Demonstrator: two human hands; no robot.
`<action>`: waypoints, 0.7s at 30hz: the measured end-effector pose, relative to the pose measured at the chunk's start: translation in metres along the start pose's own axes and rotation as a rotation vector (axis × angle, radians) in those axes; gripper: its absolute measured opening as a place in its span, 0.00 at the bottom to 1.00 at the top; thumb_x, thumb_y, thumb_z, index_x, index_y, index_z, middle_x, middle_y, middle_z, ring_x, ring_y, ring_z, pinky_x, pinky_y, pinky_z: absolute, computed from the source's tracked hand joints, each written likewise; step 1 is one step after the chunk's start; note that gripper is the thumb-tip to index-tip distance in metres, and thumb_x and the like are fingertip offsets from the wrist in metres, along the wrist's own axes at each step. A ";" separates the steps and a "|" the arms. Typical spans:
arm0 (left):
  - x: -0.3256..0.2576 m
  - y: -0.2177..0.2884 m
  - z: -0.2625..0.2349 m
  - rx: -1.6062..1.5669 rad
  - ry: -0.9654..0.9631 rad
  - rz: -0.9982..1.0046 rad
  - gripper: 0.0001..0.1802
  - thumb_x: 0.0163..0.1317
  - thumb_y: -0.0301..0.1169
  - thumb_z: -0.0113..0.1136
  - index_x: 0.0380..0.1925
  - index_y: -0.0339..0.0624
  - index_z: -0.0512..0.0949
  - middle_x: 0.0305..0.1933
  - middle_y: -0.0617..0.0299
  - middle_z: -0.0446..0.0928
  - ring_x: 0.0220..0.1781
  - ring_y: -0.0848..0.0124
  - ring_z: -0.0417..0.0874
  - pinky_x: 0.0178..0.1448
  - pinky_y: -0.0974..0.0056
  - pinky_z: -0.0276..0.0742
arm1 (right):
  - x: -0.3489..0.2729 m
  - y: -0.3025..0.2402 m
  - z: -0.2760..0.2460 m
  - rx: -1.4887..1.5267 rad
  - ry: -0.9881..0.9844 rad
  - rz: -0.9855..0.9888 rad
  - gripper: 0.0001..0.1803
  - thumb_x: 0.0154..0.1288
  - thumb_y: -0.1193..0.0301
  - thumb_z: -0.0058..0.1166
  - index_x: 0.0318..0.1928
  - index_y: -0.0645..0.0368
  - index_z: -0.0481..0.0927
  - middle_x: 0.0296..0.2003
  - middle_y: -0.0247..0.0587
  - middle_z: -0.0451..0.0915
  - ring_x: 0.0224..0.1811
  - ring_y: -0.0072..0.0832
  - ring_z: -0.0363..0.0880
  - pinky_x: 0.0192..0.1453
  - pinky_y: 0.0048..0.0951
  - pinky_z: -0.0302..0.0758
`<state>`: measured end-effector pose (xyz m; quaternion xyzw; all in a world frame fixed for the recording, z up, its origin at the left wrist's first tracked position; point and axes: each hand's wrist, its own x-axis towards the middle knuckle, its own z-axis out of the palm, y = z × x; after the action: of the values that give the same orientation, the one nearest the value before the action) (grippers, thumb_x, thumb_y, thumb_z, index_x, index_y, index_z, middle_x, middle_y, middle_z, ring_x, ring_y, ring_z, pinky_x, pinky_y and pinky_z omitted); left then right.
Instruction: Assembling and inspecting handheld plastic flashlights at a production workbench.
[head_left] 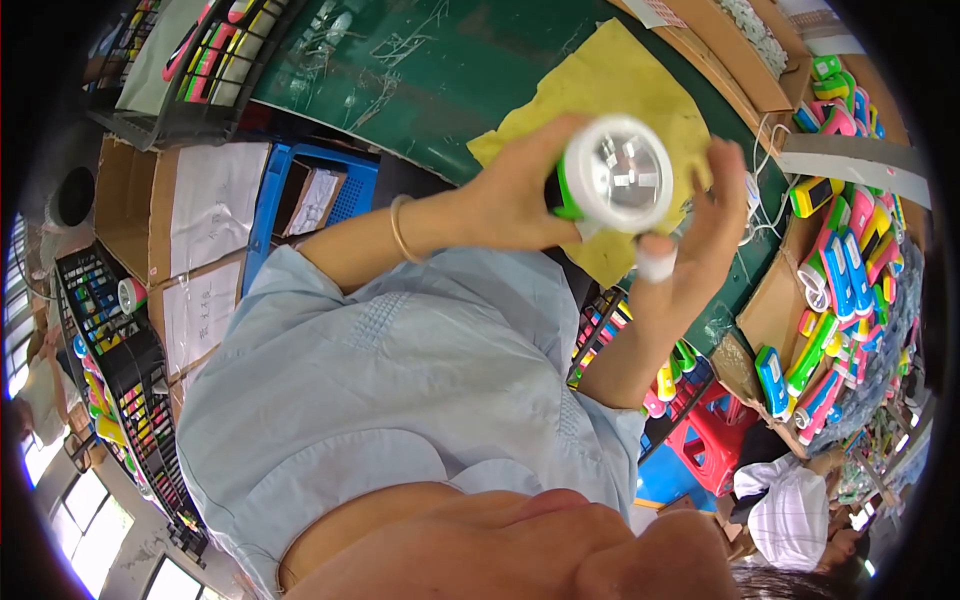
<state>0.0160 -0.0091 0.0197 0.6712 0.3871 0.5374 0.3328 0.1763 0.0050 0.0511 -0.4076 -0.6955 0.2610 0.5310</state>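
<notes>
My left hand (515, 200), with a bangle at its wrist, is wrapped round a flashlight (626, 172). The flashlight has a wide white rim, a clear round lens and a green and black body. Its lens end faces up toward me, and the rest of the body is mostly hidden by the hand. Beside the rim, my right hand (712, 215) is held with its fingers apart and somewhat blurred, a white wrap round its thumb. It appears to hold nothing. Beneath both hands, a creased yellow cloth (610, 85) lies on the green tabletop (390, 85).
Colourful flashlights (840, 270) are heaped at the right, near white cables (768, 150). A cardboard box (790, 75) of small pale parts stands at the far right. Left are a black crate (190, 130), a blue crate (262, 225) and cardboard boxes (130, 205). Red stools (710, 440) and another person (790, 515) are lower right.
</notes>
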 end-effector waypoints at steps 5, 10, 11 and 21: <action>-0.012 0.002 0.013 -0.295 0.014 -0.161 0.31 0.42 0.37 0.69 0.46 0.38 0.67 0.43 0.56 0.74 0.44 0.61 0.78 0.44 0.64 0.74 | -0.008 -0.015 0.036 0.260 -0.062 -0.086 0.47 0.30 0.53 0.74 0.48 0.68 0.67 0.48 0.55 0.72 0.51 0.34 0.72 0.54 0.29 0.68; -0.017 -0.010 0.024 -0.106 0.052 -0.093 0.30 0.44 0.37 0.68 0.45 0.38 0.68 0.42 0.55 0.74 0.42 0.62 0.79 0.43 0.64 0.74 | -0.012 -0.022 0.044 0.313 -0.006 0.033 0.42 0.32 0.59 0.75 0.47 0.67 0.67 0.47 0.56 0.74 0.49 0.34 0.73 0.52 0.28 0.70; -0.017 -0.011 0.025 -0.105 0.073 -0.066 0.29 0.43 0.37 0.68 0.44 0.38 0.67 0.41 0.55 0.74 0.41 0.62 0.79 0.42 0.64 0.74 | -0.012 -0.024 0.045 0.320 -0.007 0.068 0.41 0.32 0.61 0.75 0.46 0.67 0.68 0.46 0.56 0.74 0.49 0.34 0.74 0.51 0.28 0.70; -0.020 -0.024 0.026 -0.048 0.040 0.042 0.27 0.41 0.35 0.69 0.40 0.40 0.67 0.35 0.56 0.74 0.35 0.59 0.80 0.36 0.62 0.75 | -0.008 -0.007 0.047 0.315 -0.002 -0.119 0.31 0.37 0.69 0.70 0.42 0.65 0.69 0.40 0.49 0.78 0.46 0.40 0.77 0.54 0.41 0.68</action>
<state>0.0356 -0.0162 -0.0154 0.6602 0.3666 0.5668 0.3294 0.1305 -0.0023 0.0384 -0.2771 -0.6695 0.3353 0.6021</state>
